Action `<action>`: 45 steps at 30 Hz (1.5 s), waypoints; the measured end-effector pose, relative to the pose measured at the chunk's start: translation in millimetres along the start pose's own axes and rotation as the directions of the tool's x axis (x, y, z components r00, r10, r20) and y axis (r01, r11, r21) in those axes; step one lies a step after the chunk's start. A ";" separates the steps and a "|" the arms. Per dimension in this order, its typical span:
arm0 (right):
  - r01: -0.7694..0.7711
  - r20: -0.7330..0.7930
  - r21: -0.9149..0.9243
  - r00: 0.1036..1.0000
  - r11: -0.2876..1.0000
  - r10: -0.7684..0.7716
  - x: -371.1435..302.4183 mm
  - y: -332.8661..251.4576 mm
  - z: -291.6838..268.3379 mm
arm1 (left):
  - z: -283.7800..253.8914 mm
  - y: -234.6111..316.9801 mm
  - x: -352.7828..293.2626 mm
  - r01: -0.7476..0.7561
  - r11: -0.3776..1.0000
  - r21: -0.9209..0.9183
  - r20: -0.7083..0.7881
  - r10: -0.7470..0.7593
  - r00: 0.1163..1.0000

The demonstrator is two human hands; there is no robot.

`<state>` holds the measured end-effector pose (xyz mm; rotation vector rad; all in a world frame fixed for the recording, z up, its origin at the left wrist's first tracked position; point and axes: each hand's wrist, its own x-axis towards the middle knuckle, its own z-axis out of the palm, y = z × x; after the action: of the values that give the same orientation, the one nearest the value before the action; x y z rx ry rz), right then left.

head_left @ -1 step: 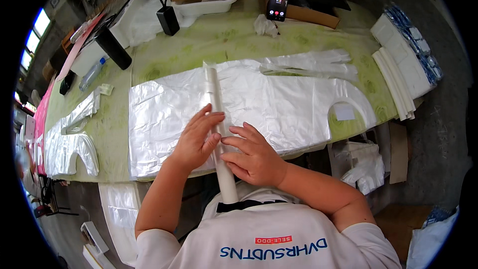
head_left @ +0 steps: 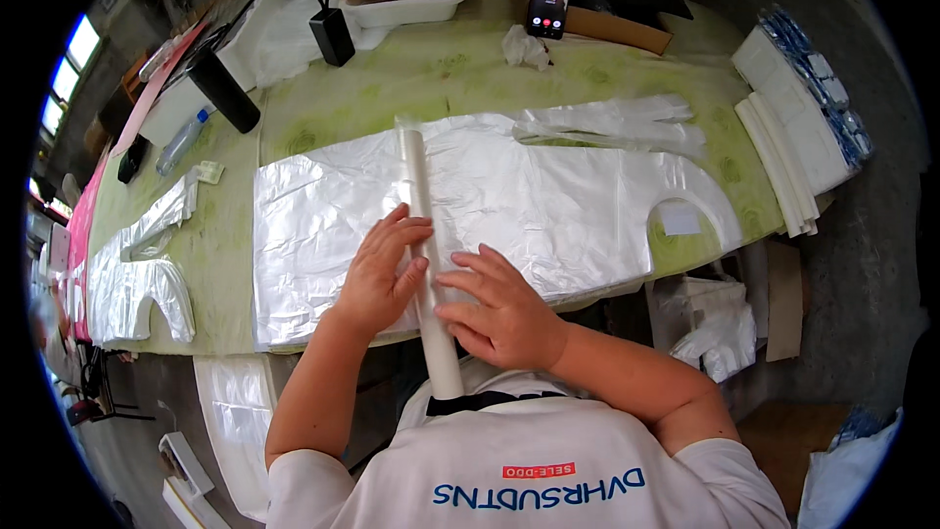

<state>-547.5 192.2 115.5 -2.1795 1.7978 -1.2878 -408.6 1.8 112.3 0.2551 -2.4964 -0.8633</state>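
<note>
Two open grips are flanking the long pale roll (head_left: pixel 414 162): our left grip (head_left: pixel 384 264) is lying along its left side, and our right grip (head_left: pixel 504 309) is spreading its fingers at its right side. Neither is closing around it, and we are unable to tell how firmly they are pressing. The roll is lying crosswise over the shiny film sheet (head_left: pixel 539 206), its lower end reaching past the near edge of the table (head_left: pixel 382 88) to our waist. Compared with the instant before, roll and grips are sitting slightly farther toward the table's left end while the sheet is staying put; we are reading that as a small leftward working of the roll. The sheet is stretching along the near edge, its curved cut-out facing the right end, with a white paper (head_left: pixel 679 222) showing inside. At the near left corner another film piece (head_left: pixel 142 304) is lying; by the far edge a phone (head_left: pixel 549 5) is standing upright.
</note>
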 end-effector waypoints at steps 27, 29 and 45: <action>-0.017 0.084 0.325 0.996 0.946 -0.011 -48.7 -12.3 -12.2 | -77.8 -9.0 -90.9 0.600 0.617 0.510 -0.272 -0.545 0.793; -0.016 0.071 0.341 0.997 0.940 -0.009 -51.7 -10.0 -9.6 | -86.7 -9.1 -90.5 0.582 0.537 0.611 -0.360 -0.467 0.808; -0.011 0.022 0.350 1.000 0.937 0.003 -53.1 -8.6 -22.9 | -131.2 -46.6 -117.6 0.823 0.568 -0.011 -0.434 -0.744 0.508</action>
<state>-553.7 249.4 105.1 -1.9811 1.4312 -1.4459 -240.5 -66.5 128.1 1.5939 -1.9951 -0.7493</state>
